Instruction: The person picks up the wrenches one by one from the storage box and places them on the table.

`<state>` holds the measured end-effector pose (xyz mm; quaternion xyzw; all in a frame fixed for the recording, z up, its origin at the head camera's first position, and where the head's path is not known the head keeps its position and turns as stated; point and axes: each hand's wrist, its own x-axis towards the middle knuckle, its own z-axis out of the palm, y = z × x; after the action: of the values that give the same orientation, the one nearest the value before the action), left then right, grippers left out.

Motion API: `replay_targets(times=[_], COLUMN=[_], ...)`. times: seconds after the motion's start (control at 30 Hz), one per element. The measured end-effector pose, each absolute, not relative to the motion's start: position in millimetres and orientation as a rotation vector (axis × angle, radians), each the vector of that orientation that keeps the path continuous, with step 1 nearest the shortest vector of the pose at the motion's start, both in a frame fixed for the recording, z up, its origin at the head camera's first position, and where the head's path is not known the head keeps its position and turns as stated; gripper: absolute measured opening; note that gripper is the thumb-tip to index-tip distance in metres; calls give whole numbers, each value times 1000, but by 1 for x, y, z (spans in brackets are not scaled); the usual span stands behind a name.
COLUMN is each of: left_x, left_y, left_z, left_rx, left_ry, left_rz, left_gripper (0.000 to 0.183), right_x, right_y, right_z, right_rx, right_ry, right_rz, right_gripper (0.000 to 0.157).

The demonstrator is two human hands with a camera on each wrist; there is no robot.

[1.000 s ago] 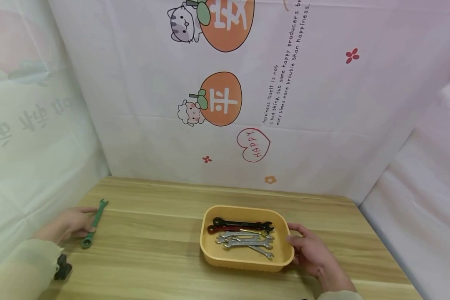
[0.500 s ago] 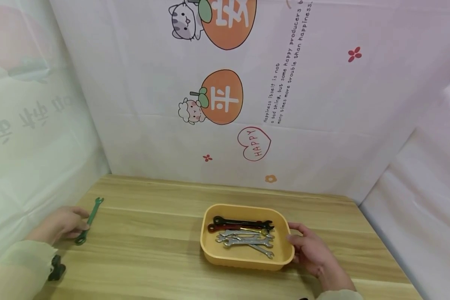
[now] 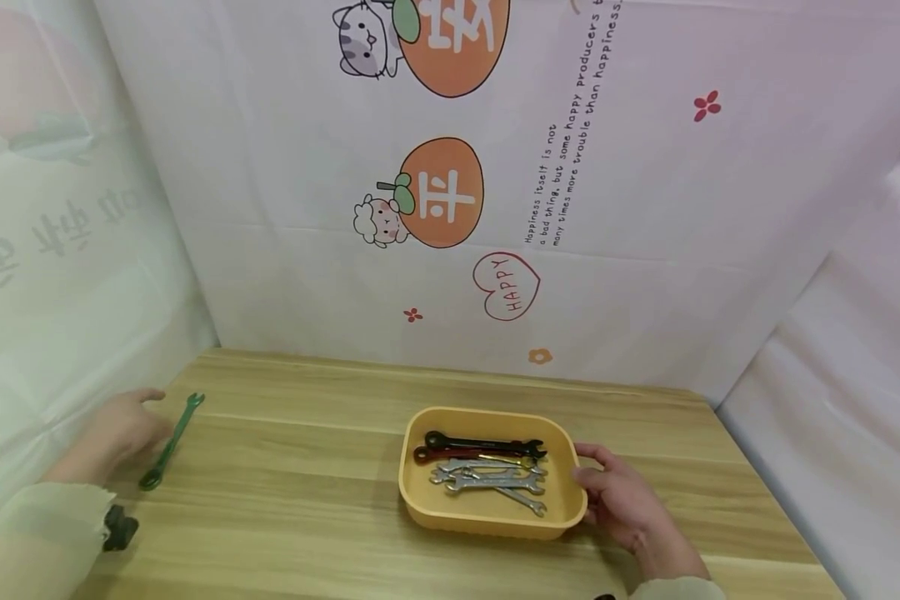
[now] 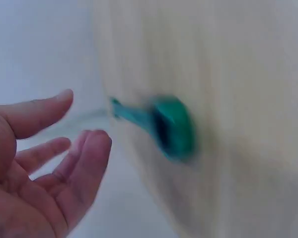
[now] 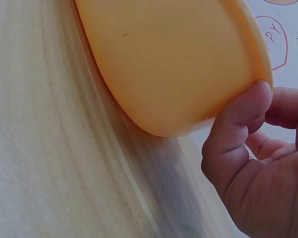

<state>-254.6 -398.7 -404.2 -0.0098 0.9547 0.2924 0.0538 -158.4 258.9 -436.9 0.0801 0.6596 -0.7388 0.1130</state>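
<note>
A green ratcheting combination wrench lies slanted on the left part of the table, open jaw end pointing away. My left hand is just left of it, fingers spread and holding nothing. In the left wrist view the wrench, blurred, appears beyond the fingertips, with a gap between. To the right, a yellow plastic tray contains several wrenches: a black one, a red one mostly behind others, and silver ones. My right hand grips the tray's right end, thumb at the rim.
The wood-grain table is bounded at the back by a white printed cloth. More white cloth hangs along the left and right sides. A dark object sits at my left wrist.
My left hand has moved left with the green wrench, set it down and let go, its fingers spreading. The right hand and the tray have stayed put.
</note>
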Motion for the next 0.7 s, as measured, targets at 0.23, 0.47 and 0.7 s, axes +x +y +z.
replay_targets(times=[0.23, 0.47, 0.7], left_x=[-258, -254, -242], left_y=[-326, -234, -141], left_z=[-388, -379, -376], left_rx=[529, 955, 1078], left_ry=[2786, 2532, 2274], left_rz=[1246, 1399, 1410], left_gripper=[86, 88, 93], right_x=[-158, -159, -160], right_y=[258, 259, 261], right_z=[-436, -437, -438], right_rx=[231, 230, 233], right_ry=[1931, 1941, 1953], right_rz=[-2167, -2155, -2146], right_gripper=[51, 54, 56])
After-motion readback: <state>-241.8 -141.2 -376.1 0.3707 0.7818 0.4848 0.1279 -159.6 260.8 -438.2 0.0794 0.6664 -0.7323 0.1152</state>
